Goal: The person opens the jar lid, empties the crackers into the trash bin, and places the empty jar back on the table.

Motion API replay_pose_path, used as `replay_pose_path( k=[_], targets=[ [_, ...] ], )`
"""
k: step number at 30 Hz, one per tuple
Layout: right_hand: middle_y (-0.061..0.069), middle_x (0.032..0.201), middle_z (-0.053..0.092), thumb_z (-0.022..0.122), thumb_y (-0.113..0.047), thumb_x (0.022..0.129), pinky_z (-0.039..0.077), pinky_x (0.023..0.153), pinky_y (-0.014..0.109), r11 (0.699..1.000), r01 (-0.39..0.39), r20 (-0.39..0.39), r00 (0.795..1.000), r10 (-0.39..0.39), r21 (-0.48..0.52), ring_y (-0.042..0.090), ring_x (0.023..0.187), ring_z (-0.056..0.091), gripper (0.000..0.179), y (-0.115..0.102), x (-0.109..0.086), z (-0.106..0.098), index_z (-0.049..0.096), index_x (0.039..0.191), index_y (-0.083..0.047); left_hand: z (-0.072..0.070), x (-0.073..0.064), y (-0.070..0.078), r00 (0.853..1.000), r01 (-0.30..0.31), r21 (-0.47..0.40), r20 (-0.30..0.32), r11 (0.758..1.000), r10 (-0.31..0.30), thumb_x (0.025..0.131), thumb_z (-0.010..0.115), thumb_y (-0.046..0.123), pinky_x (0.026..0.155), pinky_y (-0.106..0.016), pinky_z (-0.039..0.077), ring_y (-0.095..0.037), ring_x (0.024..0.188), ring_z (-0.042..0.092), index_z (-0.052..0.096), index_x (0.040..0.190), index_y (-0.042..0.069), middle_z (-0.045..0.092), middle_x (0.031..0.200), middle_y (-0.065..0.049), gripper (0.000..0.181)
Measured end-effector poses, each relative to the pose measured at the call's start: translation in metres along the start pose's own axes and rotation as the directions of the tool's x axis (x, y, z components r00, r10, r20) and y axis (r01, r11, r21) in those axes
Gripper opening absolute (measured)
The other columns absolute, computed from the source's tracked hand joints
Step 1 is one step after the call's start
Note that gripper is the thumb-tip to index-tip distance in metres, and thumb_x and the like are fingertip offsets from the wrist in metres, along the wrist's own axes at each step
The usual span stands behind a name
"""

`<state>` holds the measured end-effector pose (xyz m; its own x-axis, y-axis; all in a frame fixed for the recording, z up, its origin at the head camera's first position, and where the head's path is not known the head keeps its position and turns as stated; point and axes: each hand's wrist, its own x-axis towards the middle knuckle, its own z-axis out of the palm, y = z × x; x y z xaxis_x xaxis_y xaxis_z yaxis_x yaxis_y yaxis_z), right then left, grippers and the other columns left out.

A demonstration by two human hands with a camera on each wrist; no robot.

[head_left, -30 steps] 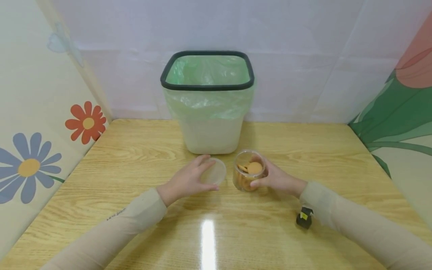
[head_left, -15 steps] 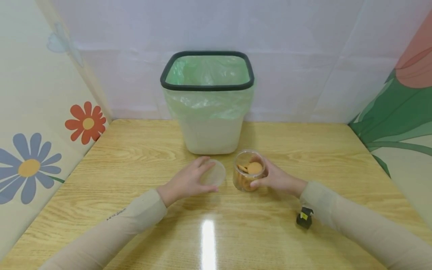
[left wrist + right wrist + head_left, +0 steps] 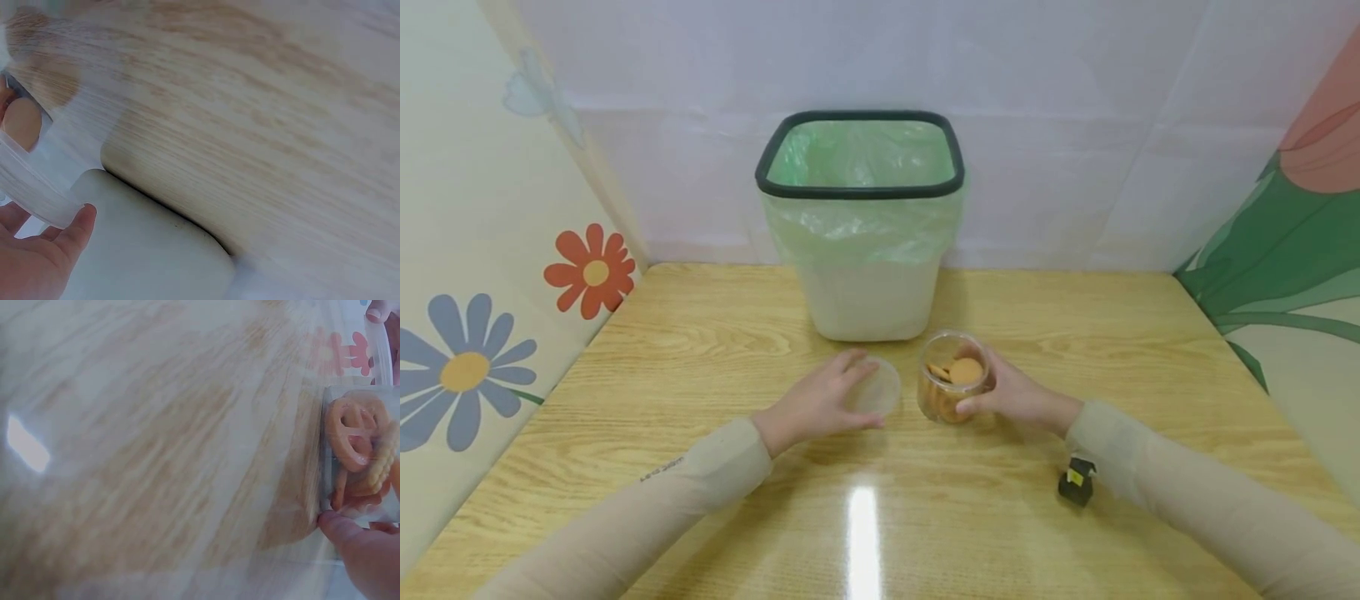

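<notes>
Looks like mid lid-handling, with clear jar (image 3: 930,402) uncapped and upright, apparently standing on the surface (image 3: 1000,517), just in front of lined bin (image 3: 871,304) and right of its base. Gripping jar from its right side with right hand (image 3: 1013,395); crackers (image 3: 966,372) inside, below the rim. Holding translucent lid (image 3: 883,388) by its edge with left hand (image 3: 822,400), just left of jar, not touching it. Hands apart, each clamped on own piece. Can't tell lid resting on surface from lid held just above. Judging from this pose, next move calls for either putting lid down clear of jar or carrying it level over the mouth; can't say which. Either way: brace jar with right, mind lid edge against jar wall, avoid tipping crackers.
</notes>
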<state>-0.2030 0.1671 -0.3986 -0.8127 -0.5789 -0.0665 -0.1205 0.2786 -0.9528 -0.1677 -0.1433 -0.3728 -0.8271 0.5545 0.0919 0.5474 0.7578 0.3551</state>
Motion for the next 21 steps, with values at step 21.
replay_pose_path(
  k=[21],
  targets=[
    [0.030,0.156,0.027,0.082,-0.012,0.083,0.029,0.114,0.060,1.000,-0.004,-0.006,1.000,0.004,-0.004,0.047,0.139,0.036,0.095,-0.002,0.000,0.000,0.020,0.152,0.008,0.011,0.000,-0.004,1.000,-0.013,0.027,0.026,1.000,0.013,0.088,0.075,0.046,0.112,-0.057,0.037,-0.049,0.136,0.043,0.047,0.144,-0.004,0.040,0.148,-0.034,0.081]
  ],
)
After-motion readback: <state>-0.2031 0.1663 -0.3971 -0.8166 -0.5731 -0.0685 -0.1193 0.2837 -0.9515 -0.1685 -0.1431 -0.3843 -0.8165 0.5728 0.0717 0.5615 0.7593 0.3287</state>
